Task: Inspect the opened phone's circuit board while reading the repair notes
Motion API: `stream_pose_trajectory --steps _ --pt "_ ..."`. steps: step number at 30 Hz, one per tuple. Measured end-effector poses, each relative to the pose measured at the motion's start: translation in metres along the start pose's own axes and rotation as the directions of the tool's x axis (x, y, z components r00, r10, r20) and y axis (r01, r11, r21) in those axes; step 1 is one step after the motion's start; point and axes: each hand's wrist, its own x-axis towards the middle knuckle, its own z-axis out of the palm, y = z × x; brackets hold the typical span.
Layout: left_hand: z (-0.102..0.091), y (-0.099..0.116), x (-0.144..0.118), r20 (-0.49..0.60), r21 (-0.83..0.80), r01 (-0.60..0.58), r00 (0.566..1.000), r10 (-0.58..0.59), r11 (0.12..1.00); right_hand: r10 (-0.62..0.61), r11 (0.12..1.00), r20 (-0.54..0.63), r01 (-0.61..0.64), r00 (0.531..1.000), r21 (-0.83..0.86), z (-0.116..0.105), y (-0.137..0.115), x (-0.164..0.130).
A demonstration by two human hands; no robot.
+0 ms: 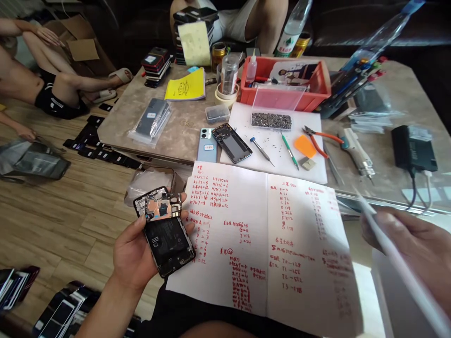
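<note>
My left hand (136,249) is wrapped round an opened phone (169,244) with its black battery exposed. A loose-looking circuit board (164,206) lies across the phone's upper part, near my fingertips. Under and beside it, an open notebook (253,192) with red handwritten codes and numbers rests on my lap against the table edge. At the right my right hand (412,239), smeared by motion, grips a white sheet of paper (391,253) seen nearly edge-on. Whether that sheet belongs to the notebook I cannot tell.
On the white mat (239,115) are a screwdriver (260,150), cutters (317,136), a screw box (271,121) and a phone frame (232,143). Behind stands a red bin (285,101). An electric screwdriver (357,152) lies right. Another person sits opposite; more phones lie on the floor.
</note>
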Motion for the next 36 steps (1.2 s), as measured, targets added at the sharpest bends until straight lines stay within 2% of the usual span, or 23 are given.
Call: stream_pose_trajectory --steps 3,8,15,19,23,27,30,33,36 --pt "0.002 -0.001 -0.001 -0.011 -0.001 0.04 0.999 -0.04 0.999 0.059 0.997 0.099 -0.054 0.993 -0.051 0.004 -0.004 0.009" --pt "0.003 -0.001 -0.001 -0.014 -0.061 0.029 0.999 -0.03 0.998 0.087 0.996 0.105 -0.083 0.991 -0.043 0.008 -0.002 0.018" --pt "0.002 -0.002 -0.001 0.039 -0.098 0.053 0.998 -0.05 0.994 0.039 0.986 0.119 -0.019 0.992 -0.165 0.008 -0.009 0.016" --pt "0.003 -0.001 -0.002 0.069 -0.104 0.107 0.993 -0.1 0.989 0.011 0.994 0.202 0.012 0.979 -0.113 0.012 -0.004 0.021" --pt "0.008 -0.001 -0.002 0.065 -0.124 0.072 0.996 -0.064 0.99 -0.044 0.997 0.259 0.059 0.965 -0.048 0.016 -0.005 0.025" --pt "0.013 -0.001 -0.003 0.053 -0.102 0.075 0.996 -0.07 0.992 -0.122 0.989 0.331 0.142 0.936 -0.037 0.02 -0.022 0.026" --pt "0.015 -0.001 -0.005 0.005 -0.075 0.046 0.999 -0.046 0.996 -0.197 0.978 0.36 0.21 0.912 0.002 0.025 -0.043 0.025" --pt "0.017 -0.001 -0.006 -0.018 -0.061 0.004 1.0 -0.005 0.998 -0.271 0.958 0.342 0.286 0.9 0.006 0.034 -0.072 0.021" --pt "0.021 -0.002 -0.007 -0.011 -0.054 -0.006 1.0 0.005 0.999 -0.367 0.924 0.354 0.38 0.86 0.034 0.051 -0.106 0.015"
